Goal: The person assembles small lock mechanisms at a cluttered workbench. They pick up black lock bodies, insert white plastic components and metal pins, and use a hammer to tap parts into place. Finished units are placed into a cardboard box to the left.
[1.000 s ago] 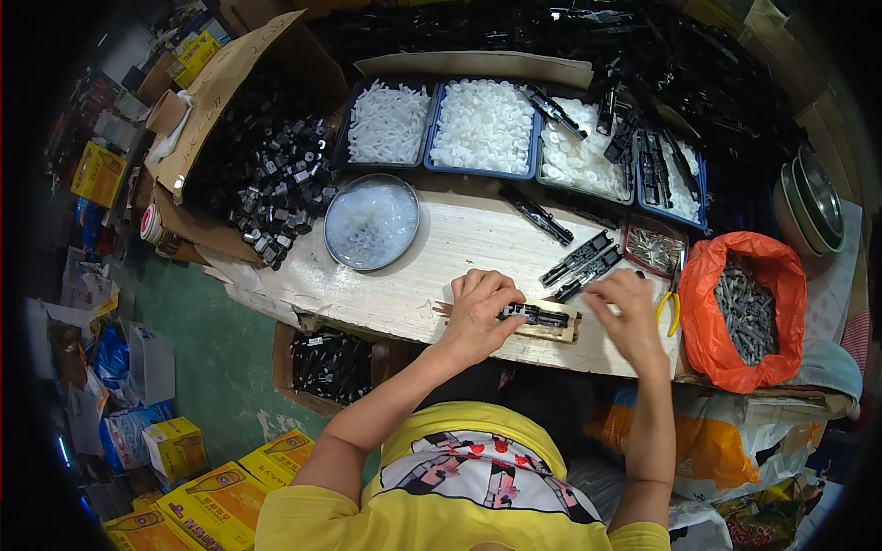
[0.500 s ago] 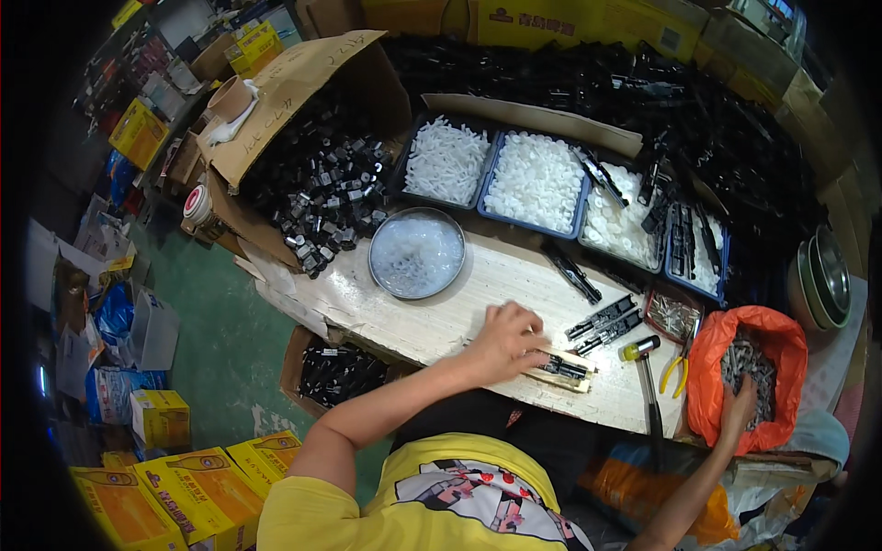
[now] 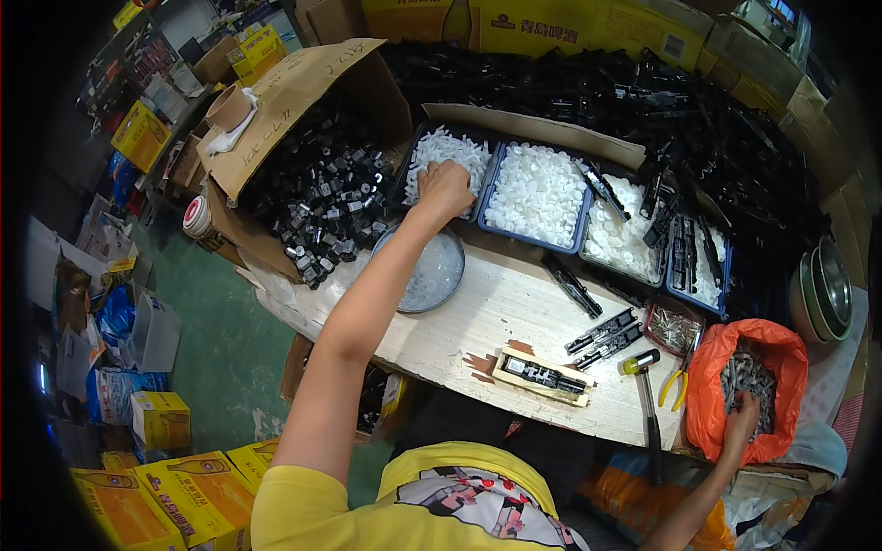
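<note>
Black slotted part [image 3: 544,375] lies lengthwise in a shallow wooden holder [image 3: 501,371] near the front edge of the desk [image 3: 487,321], directly before the person. The holder's raised sides probably serve to keep the part from sliding or turning, since neither hand is on it.

Both hands are away at the supplies, well apart. The left hand [image 3: 446,190] is in the black tray of white pegs [image 3: 459,150], palm down and fingers loosely bent, touching the pegs; its fingertips are hidden, so whether it has hold of one cannot be told. The right hand [image 3: 740,422] dips into an orange bag [image 3: 706,386] of grey pieces [image 3: 746,372], its fingers partly curled among them; how far they are closed, and on what, cannot be made out.

The bag's mouth is spread wide, presumably so that a hand can enter freely. Between bag and holder lie a hammer [image 3: 653,432], handle overhanging the desk's edge, and yellow-handled pliers [image 3: 669,386], both seemingly laid within reach of the right hand. Behind, a blue tray [image 3: 582,220] of small white parts stands beside the pegs, likely sorted by kind for easy picking.
</note>
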`<state>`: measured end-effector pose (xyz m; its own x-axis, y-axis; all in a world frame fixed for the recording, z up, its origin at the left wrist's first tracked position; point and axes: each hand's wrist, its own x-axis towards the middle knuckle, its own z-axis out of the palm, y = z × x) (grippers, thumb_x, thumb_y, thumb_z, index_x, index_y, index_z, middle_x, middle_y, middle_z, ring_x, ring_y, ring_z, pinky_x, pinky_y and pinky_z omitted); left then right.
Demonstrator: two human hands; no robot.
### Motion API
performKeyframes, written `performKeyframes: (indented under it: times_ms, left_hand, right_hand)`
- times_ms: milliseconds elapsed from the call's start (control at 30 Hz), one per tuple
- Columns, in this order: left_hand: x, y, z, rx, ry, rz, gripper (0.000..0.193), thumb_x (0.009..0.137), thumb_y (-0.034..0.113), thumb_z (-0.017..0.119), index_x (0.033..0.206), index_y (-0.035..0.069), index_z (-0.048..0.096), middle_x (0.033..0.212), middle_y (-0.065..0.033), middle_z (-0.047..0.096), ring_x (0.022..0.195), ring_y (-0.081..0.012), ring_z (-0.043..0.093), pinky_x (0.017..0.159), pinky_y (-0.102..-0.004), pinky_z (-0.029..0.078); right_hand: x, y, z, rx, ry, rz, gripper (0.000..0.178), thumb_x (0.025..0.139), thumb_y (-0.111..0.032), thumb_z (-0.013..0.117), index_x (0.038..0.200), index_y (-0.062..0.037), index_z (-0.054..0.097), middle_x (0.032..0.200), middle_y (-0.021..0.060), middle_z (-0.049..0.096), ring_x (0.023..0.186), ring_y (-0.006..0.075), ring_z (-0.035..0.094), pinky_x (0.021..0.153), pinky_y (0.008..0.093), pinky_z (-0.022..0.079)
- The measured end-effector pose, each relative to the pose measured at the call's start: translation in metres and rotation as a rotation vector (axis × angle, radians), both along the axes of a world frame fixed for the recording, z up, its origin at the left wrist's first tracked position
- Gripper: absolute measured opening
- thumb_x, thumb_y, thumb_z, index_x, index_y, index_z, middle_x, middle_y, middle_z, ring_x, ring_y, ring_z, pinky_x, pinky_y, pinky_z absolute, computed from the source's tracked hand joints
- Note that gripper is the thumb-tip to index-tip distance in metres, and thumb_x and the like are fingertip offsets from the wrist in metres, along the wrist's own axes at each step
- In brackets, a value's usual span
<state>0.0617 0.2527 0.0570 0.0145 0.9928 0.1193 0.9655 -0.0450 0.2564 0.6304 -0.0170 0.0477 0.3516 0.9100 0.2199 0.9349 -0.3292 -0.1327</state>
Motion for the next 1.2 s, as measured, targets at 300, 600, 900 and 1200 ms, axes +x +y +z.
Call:
performKeyframes:
  times_ms: [300,600,900,1200]
  left_hand:
    - [-0.012,0.004,0.007,-0.165,-0.2,0.0,0.015,0.061,0.008,0.061,0.073,0.003,0.068,0.09,-0.0176,0.063,0.104,-0.0365,0.05,0.084,-0.0496,0.039]
    - [0.002,0.003,0.022,-0.255,0.087,-0.071,0.024,0.061,0.008,0.061,0.083,0.001,0.067,0.103,-0.0183,0.06,0.106,-0.0357,0.048,0.088,-0.0494,0.033]
    - [0.002,0.01,0.009,-0.061,-0.016,-0.052,0.016,0.059,0.008,0.068,0.074,0.001,0.067,0.084,-0.0136,0.065,0.089,-0.0296,0.057,0.08,-0.0476,0.038]
    - [-0.037,-0.008,0.02,0.071,-1.359,0.011,0.024,0.071,0.0,0.068,0.093,-0.002,0.058,0.065,-0.0036,0.056,0.051,-0.0107,0.052,0.045,-0.0237,0.047]
  right_hand:
    - [0.002,-0.006,0.007,0.141,0.211,-0.004,0.025,0.07,0.008,0.056,0.095,0.0023,0.054,0.088,0.0185,0.056,0.081,0.0328,0.054,0.073,0.0362,0.042]
    - [0.019,-0.009,-0.008,0.179,0.353,-0.024,0.014,0.084,-0.006,0.051,0.096,-0.0003,0.05,0.074,0.0141,0.055,0.064,0.024,0.051,0.062,0.0344,0.042]
    - [0.017,-0.008,-0.011,0.243,0.343,-0.002,0.013,0.086,-0.008,0.049,0.097,-0.0015,0.047,0.071,0.0084,0.052,0.06,0.0181,0.049,0.056,0.033,0.04]
    - [0.039,-0.01,-0.029,0.24,0.289,-0.076,0.038,0.094,-0.023,0.042,0.12,0.0051,0.042,0.115,0.0226,0.052,0.105,0.0333,0.051,0.088,0.0351,0.039]
